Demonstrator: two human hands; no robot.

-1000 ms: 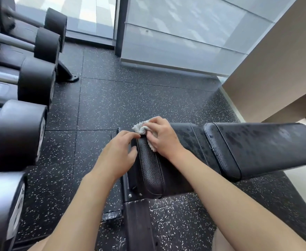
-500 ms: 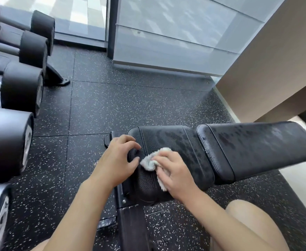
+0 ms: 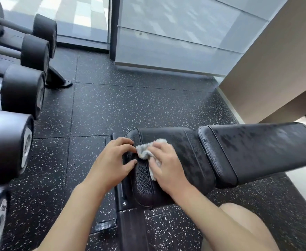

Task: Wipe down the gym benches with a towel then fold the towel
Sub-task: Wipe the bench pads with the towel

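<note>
We are partway through the wiping job. Our right hand (image 3: 166,165) presses a small grey towel (image 3: 149,153) down on the seat pad (image 3: 177,160) of the black bench, our worktop (image 3: 257,151), in the lower middle of the frame. The towel is bunched up under our fingers, which curl over it and hold it against the near end of the pad. Our left hand (image 3: 112,163) holds no cloth; its bent fingers grip the left end of the same pad, and we think it is there to keep things steady

The long back pad (image 3: 266,147), running off to the right of the frame, has dark patchy marks on it. The seat pad has some too. We cannot tell if these are wet streaks from wiping or spots that need cleaning, so we cannot say how much of this bench is done

We only see this one bench. Any others are out of the frame. The folding comes last, and the towel is not folded yet, so that part is left to do

Big dumbbells (image 3: 20,91) sit on a rack along the left side, well away from our hands
</note>
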